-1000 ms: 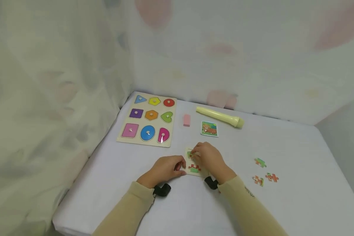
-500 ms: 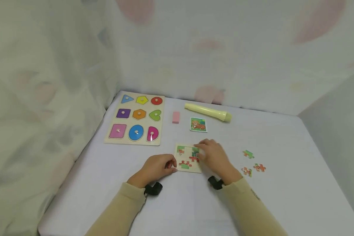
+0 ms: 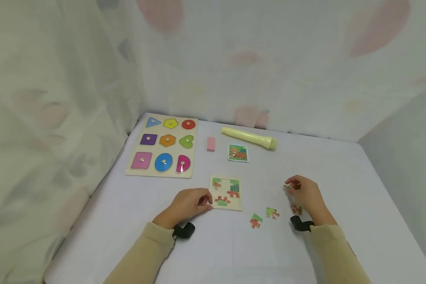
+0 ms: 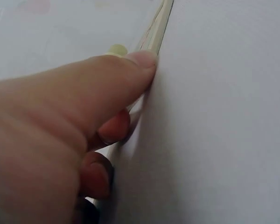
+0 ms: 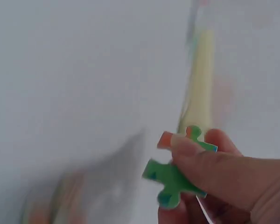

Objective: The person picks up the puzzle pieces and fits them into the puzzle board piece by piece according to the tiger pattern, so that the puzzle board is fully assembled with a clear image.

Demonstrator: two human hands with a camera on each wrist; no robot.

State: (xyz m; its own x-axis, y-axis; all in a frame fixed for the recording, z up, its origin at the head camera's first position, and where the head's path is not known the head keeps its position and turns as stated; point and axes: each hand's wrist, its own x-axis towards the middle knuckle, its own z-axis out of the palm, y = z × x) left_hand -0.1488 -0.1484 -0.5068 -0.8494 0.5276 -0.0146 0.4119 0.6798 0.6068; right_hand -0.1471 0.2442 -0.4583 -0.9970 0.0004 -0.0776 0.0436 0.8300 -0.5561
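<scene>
In the head view, a square wooden puzzle board (image 3: 238, 205) lies with several jigsaw pieces set in it and bare spots between them. At its left edge is my left hand (image 3: 189, 204); in the left wrist view the thumb (image 4: 130, 65) rests on the board's edge (image 4: 161, 28) with the fingers curled beneath. Out to the right, my right hand (image 3: 307, 197) pinches a green and orange jigsaw piece (image 5: 170, 177) between thumb and fingers. A striped piece (image 3: 296, 209) lies by that hand. Two more pieces, one orange and green (image 3: 255, 221), one green (image 3: 271, 213), lie between board and right wrist.
A shape board (image 3: 195, 169) with knobbed shapes stands back left. Behind the puzzle are a pink block (image 3: 211, 144), a small tiger picture card (image 3: 238, 153) and a pale yellow microphone-shaped stick (image 3: 248, 137). Patterned cloth (image 3: 213, 79) hangs behind the white table.
My right hand has gone from the puzzle board to the loose pieces at the right and taken one up. Two pieces formerly hidden under that arm now show. The left hand stays at the board.
</scene>
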